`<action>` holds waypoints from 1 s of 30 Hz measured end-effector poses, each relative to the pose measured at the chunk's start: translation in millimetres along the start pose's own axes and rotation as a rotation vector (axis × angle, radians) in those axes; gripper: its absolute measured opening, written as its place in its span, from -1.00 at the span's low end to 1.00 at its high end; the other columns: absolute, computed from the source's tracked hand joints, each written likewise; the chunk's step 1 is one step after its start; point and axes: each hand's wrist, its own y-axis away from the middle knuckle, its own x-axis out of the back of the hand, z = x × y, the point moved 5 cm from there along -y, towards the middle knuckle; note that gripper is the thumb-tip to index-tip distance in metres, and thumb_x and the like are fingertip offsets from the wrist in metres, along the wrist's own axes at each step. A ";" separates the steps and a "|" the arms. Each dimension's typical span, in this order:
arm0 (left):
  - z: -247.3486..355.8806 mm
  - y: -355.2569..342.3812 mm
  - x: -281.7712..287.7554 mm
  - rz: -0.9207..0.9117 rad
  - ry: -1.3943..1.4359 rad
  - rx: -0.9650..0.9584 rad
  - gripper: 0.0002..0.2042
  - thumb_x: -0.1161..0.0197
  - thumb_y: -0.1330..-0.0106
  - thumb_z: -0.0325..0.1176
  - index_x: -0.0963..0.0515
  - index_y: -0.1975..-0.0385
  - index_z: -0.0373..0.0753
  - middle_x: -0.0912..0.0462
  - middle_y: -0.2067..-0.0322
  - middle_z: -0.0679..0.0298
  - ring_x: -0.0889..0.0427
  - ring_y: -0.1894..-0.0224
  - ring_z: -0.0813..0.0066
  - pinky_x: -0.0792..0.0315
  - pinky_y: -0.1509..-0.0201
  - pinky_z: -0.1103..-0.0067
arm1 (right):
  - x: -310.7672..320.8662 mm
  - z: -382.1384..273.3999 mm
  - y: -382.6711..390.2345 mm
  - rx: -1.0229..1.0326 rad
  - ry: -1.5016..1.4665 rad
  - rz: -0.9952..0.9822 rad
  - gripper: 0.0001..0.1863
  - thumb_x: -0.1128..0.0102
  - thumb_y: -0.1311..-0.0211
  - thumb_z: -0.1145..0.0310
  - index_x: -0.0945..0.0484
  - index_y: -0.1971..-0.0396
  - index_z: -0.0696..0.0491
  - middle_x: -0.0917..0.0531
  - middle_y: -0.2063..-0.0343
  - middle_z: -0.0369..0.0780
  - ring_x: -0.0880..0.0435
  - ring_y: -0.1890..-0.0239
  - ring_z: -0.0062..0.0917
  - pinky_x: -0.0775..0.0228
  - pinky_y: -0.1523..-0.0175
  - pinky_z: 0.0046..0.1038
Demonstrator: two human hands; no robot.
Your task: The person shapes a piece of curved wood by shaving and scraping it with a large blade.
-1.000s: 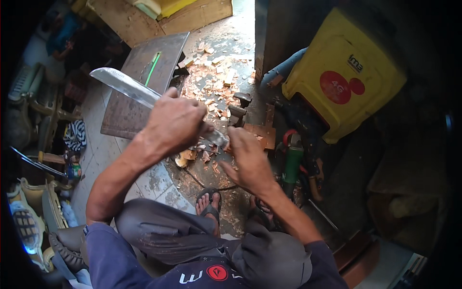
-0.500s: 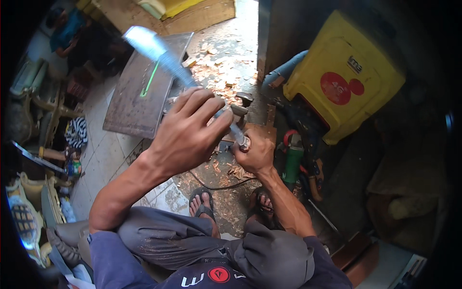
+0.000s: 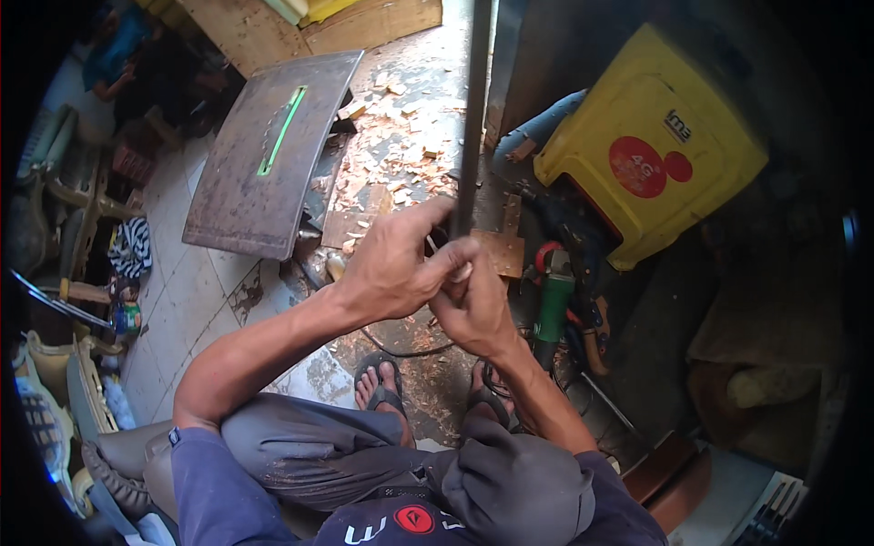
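Note:
In the middle of the head view, the long knife blade point(image 3: 472, 127) stands upright, dark and blurred. My left hand point(image 3: 396, 259) is closed around the knife's lower part, its thumb crossing toward the right. Just below and right of it, my right hand point(image 3: 475, 309) grips the handle end, mostly hidden by fingers. Pale wood chips point(image 3: 414, 146) lie scattered on the floor beyond my hands. A green angle grinder point(image 3: 554, 305) lies to the right of my right hand.
A dark metal board point(image 3: 223, 200) with a green-edged slot stands left. A yellow plastic stool point(image 3: 696, 200) is at right, beside other tools. Carved chair frames point(image 3: 77, 382) line the left side. Another person point(image 3: 118, 68) sits at upper left. A cable crosses the floor near my feet.
The knife has swung from slanting toward upper left to pointing straight ahead, edge-on. My left hand has lowered and shifted rightward, meeting my right hand.

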 end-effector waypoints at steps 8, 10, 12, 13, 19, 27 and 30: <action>-34.7 16.9 42.5 0.007 0.299 0.140 -0.71 -0.33 -0.47 -0.31 -0.64 0.05 -0.46 -0.74 0.21 0.20 -0.69 0.15 0.50 -0.59 0.02 0.50 | 6.9 -22.7 -10.6 0.103 0.107 -0.279 -0.71 -0.42 -0.19 0.39 -0.68 0.10 0.15 -0.67 0.31 -0.14 -0.66 0.22 -0.19 -0.52 0.06 -0.34; -30.6 16.5 48.8 0.000 0.351 0.159 -0.71 -0.33 -0.46 -0.30 -0.64 0.04 -0.46 -0.74 0.20 0.17 -0.69 0.15 0.49 -0.60 0.00 0.48 | 8.0 -10.9 -8.3 0.069 0.016 -0.182 -0.79 -0.40 -0.26 0.38 -0.69 0.20 0.18 -0.69 0.37 -0.20 -0.69 0.34 -0.40 -0.55 0.16 -0.41; -33.8 17.2 54.0 0.014 0.389 0.156 -0.68 -0.36 -0.44 -0.27 -0.64 0.03 -0.44 -0.74 0.20 0.16 -0.70 0.16 0.46 -0.60 -0.01 0.45 | 16.4 1.5 -7.0 -0.096 -0.161 -0.104 -0.82 -0.36 -0.34 0.37 -0.67 0.22 0.19 -0.69 0.39 -0.24 -0.68 0.34 -0.51 -0.54 0.16 -0.43; -37.0 19.9 57.5 0.031 0.404 0.148 -0.67 -0.37 -0.44 -0.26 -0.64 0.03 -0.44 -0.74 0.20 0.16 -0.70 0.17 0.46 -0.60 -0.01 0.45 | 22.6 8.1 -9.1 -0.267 -0.323 0.025 -0.81 -0.29 -0.44 0.34 -0.66 0.21 0.18 -0.69 0.39 -0.31 -0.66 0.33 -0.63 -0.55 0.15 -0.48; -45.4 27.3 68.3 0.075 0.314 0.141 -0.64 -0.37 -0.44 -0.21 -0.63 0.04 -0.45 -0.75 0.19 0.13 -0.71 0.11 0.44 -0.58 -0.07 0.44 | 41.3 -2.2 -15.4 0.057 0.078 0.114 -0.66 -0.29 -0.44 0.34 -0.59 -0.08 0.23 -0.72 0.27 -0.21 -0.73 0.26 -0.57 -0.61 0.07 -0.50; -45.2 20.6 55.9 0.015 0.418 0.145 -0.66 -0.38 -0.43 -0.23 -0.62 0.05 -0.44 -0.74 0.18 0.13 -0.71 0.10 0.41 -0.59 -0.07 0.42 | 3.3 6.4 -5.2 -0.377 -0.318 -0.228 -0.72 -0.21 -0.47 0.33 -0.66 0.04 0.25 -0.77 0.40 -0.20 -0.73 0.36 -0.62 -0.58 0.18 -0.53; -50.6 23.9 57.4 0.052 0.455 0.191 -0.66 -0.38 -0.42 -0.25 -0.62 0.05 -0.44 -0.74 0.19 0.13 -0.71 0.11 0.41 -0.59 -0.06 0.42 | 21.2 28.9 -5.7 -0.449 -0.274 0.017 -0.72 -0.19 -0.49 0.30 -0.67 0.16 0.25 -0.77 0.46 -0.21 -0.71 0.44 -0.63 -0.53 0.31 -0.55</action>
